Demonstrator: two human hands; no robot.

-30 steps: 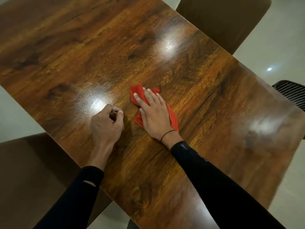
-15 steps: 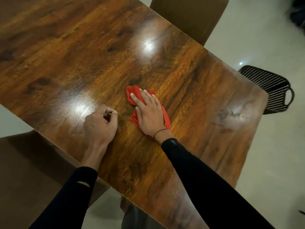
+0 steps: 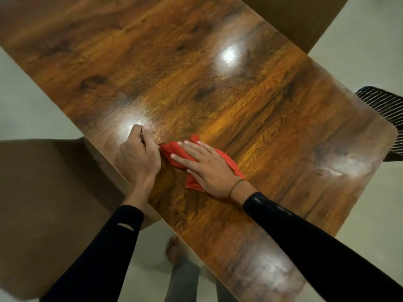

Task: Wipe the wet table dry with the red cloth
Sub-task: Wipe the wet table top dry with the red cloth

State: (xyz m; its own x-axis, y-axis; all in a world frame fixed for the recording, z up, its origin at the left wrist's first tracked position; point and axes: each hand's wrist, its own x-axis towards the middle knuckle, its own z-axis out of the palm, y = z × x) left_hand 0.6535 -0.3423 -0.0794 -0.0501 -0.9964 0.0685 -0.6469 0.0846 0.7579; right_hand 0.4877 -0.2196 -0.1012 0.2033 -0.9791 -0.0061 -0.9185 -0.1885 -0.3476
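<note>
Both hands rest on the wooden table point(image 3: 250, 101): the right hand point(image 3: 207, 168) lies flat with straight, slightly spread fingers pressing down on the red cloth point(image 3: 229, 163), which sits crumpled on the tabletop near the person's edge. The left hand point(image 3: 139, 153) is curled into a loose fist holding nothing, knuckles on the wood, touching the cloth's left corner. Black sleeves cover both arms, and a thin band circles the right wrist. Brown chairs point(image 3: 43, 203) stand at either side, and a black mesh basket point(image 3: 386, 105) is at the far right.
</note>
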